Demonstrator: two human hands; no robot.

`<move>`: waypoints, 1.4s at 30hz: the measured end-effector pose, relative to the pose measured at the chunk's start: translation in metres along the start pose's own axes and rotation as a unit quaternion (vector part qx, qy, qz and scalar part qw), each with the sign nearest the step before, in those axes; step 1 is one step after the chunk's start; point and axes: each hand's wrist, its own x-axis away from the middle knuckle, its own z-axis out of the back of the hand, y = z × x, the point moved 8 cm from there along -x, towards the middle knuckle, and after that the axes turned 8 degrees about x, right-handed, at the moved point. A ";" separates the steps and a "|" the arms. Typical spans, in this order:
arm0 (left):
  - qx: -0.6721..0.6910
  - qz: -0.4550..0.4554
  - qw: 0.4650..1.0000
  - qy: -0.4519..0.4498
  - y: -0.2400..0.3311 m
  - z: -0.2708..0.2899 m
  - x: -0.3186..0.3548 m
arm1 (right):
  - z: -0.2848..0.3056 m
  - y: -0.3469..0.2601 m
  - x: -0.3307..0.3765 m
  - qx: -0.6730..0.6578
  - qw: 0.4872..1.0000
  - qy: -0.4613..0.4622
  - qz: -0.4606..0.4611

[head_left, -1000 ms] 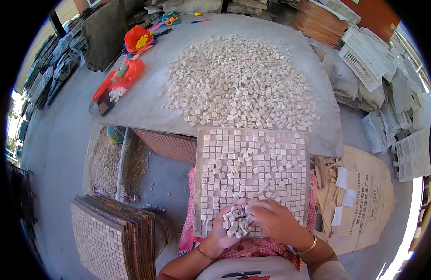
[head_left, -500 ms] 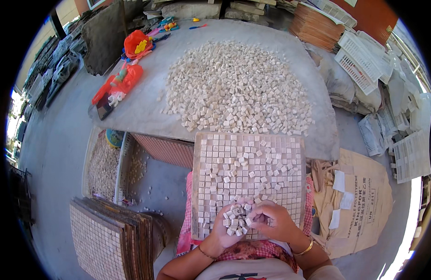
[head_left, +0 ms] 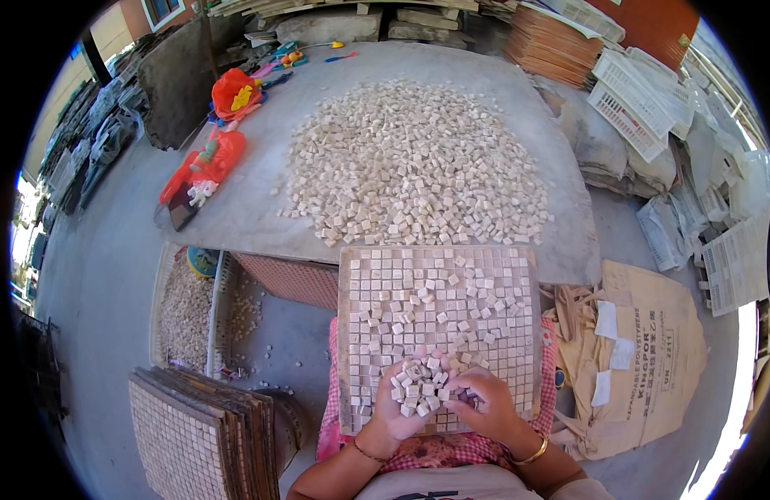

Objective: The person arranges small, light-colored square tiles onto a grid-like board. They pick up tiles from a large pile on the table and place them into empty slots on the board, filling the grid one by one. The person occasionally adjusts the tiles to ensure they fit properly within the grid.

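Observation:
My left hand (head_left: pixel 391 418) is cupped, palm up, around a heap of small pale stone cubes (head_left: pixel 421 390). Close beside it on the right, my right hand (head_left: pixel 497 408) is curled, its thumb and fingers closed on cubes at the heap's edge; how many is hidden. Both hands are over the near part of a square grid tray (head_left: pixel 345 333) that rests on my lap against the table. Many of its cells hold cubes set flat. Other loose cubes (head_left: pixel 424 296) lie tilted on top, mostly in the middle and on the right.
A large pile of cubes (head_left: pixel 418 158) covers the stone table (head_left: pixel 260 200) beyond the tray. Red plastic bags (head_left: pixel 203 167) lie at its left. Filled trays (head_left: pixel 181 433) are stacked at lower left, near a white crate (head_left: pixel 160 308) of chips. A paper sack (head_left: pixel 651 358) lies right.
The view has shifted slightly, so the table and tray sit a little lower and further left. My hands stay together over the tray, with the heap still in my left palm.

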 end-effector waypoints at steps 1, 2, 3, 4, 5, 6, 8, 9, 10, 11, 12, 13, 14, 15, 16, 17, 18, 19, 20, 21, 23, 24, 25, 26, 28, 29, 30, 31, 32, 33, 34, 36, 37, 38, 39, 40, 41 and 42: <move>0.017 0.002 1.000 0.002 0.000 0.002 0.000 | 0.002 0.001 -0.001 -0.027 1.000 0.010 -0.008; 0.034 0.004 0.999 0.003 0.000 0.003 0.000 | 0.002 0.008 0.000 -0.155 0.985 0.019 -0.070; 0.026 0.002 1.000 0.006 0.000 0.004 0.000 | 0.000 0.010 0.002 -0.278 0.951 0.028 -0.132; 0.018 -0.001 1.000 0.009 0.001 0.004 0.000 | -0.005 0.015 0.006 -0.396 0.897 0.037 -0.191; 0.010 -0.003 1.000 0.011 0.002 0.005 0.000 | -0.004 0.015 0.006 -0.360 0.917 0.038 -0.166; 0.013 -0.003 1.000 0.015 0.002 0.006 -0.001 | -0.004 0.016 0.006 -0.324 0.935 0.040 -0.140; 0.018 0.000 1.000 0.022 0.002 0.010 -0.003 | -0.003 0.012 0.006 -0.190 0.977 0.027 -0.095; 0.011 0.017 1.000 -0.010 -0.001 0.004 -0.002 | -0.003 0.002 0.003 -0.093 0.993 0.011 -0.074; 0.003 0.035 0.999 -0.041 -0.004 -0.002 -0.002 | -0.005 -0.005 0.001 0.005 0.999 -0.005 -0.052; -0.004 0.052 0.996 -0.072 -0.007 -0.007 0.000 | -0.007 -0.005 0.002 0.015 0.999 -0.003 -0.046; 0.000 0.039 0.998 -0.053 -0.006 -0.005 -0.001 | -0.009 -0.004 0.002 0.027 0.999 -0.001 -0.038; 0.005 0.026 0.999 -0.035 -0.004 -0.001 -0.001 | -0.010 -0.005 0.002 0.038 0.999 0.001 -0.031; 0.009 0.012 1.000 -0.016 -0.002 0.003 -0.002 | -0.010 -0.002 0.002 0.016 0.998 -0.010 -0.056; 0.007 0.010 0.999 -0.031 -0.001 0.002 -0.002 | -0.009 -0.003 0.001 -0.006 0.996 -0.024 -0.082; 0.005 0.007 0.999 -0.047 0.000 0.002 -0.003 | -0.008 -0.002 0.000 -0.028 0.993 -0.038 -0.107; 0.002 0.004 0.998 -0.062 0.002 0.001 -0.003 | -0.007 -0.002 0.000 -0.031 0.992 -0.046 -0.111; -0.005 0.003 0.999 -0.053 0.003 0.004 -0.003 | -0.003 -0.001 -0.001 -0.033 0.992 -0.052 -0.114; -0.012 0.003 0.999 -0.043 0.004 0.006 -0.002 | 0.000 -0.001 -0.001 -0.036 0.991 -0.057 -0.117; -0.020 0.002 0.999 -0.034 0.006 0.007 -0.001 | 0.005 -0.003 -0.004 -0.028 0.993 -0.055 -0.095; -0.015 0.011 0.999 -0.036 0.005 0.006 0.001 | 0.009 -0.006 -0.008 -0.020 0.996 -0.054 -0.074; -0.005 0.029 0.999 -0.042 0.002 0.002 0.005 | 0.015 -0.015 -0.017 0.022 0.998 -0.046 -0.029; -0.025 0.031 0.999 -0.031 0.002 0.004 0.006 | 0.018 -0.023 -0.024 0.054 0.998 -0.040 -0.005; -0.045 0.035 0.998 -0.019 0.001 0.007 0.007 | 0.021 -0.029 -0.029 0.087 0.996 -0.033 0.016; -0.064 0.039 0.997 -0.007 -0.001 0.010 0.007 | 0.019 -0.034 -0.033 0.107 0.993 -0.040 0.017; -0.058 0.050 0.997 -0.032 -0.003 0.006 0.010 | 0.011 -0.043 -0.041 0.144 0.988 -0.055 0.020; -0.056 0.055 0.996 -0.045 -0.004 0.003 0.011 | 0.011 -0.045 -0.041 0.153 0.987 -0.048 0.026; -0.062 0.051 0.996 -0.033 -0.003 0.004 0.012 | 0.009 -0.046 -0.041 0.159 0.986 -0.042 0.032; -0.068 0.047 0.996 -0.021 -0.001 0.002 0.012 | 0.008 -0.047 -0.040 0.166 0.985 -0.037 0.037; -0.075 0.043 0.996 -0.008 0.000 0.003 0.013 | 0.003 -0.049 -0.038 0.174 0.981 -0.069 0.041; -0.075 0.049 0.995 -0.032 0.001 0.003 0.011 | 0.000 -0.050 -0.032 0.181 0.977 -0.101 0.043; -0.075 0.055 0.994 -0.056 0.004 0.006 0.008 | -0.005 -0.050 -0.026 0.188 0.972 -0.133 0.046; -0.052 0.054 0.995 -0.060 0.004 0.006 0.006 | -0.017 -0.049 -0.018 0.157 0.977 -0.131 0.058; -0.064 0.039 0.996 -0.049 0.005 0.007 0.005 | -0.023 -0.048 -0.014 0.143 0.979 -0.128 0.063; -0.076 0.024 0.996 -0.037 0.006 0.009 0.004 | -0.028 -0.044 -0.010 0.154 0.978 -0.125 0.069; -0.087 0.008 0.996 -0.027 0.007 0.010 0.004 | -0.034 -0.040 -0.007 0.166 0.975 -0.124 0.076; -0.080 0.012 0.996 -0.029 0.006 0.009 0.003 | -0.036 -0.037 -0.006 0.177 0.973 -0.122 0.084; -0.072 0.016 0.997 -0.032 0.005 0.009 0.002 | -0.033 -0.036 -0.006 0.139 0.980 -0.116 0.077; -0.066 0.018 0.997 -0.033 0.005 0.009 0.002 | -0.029 -0.034 -0.006 0.098 0.987 -0.109 0.072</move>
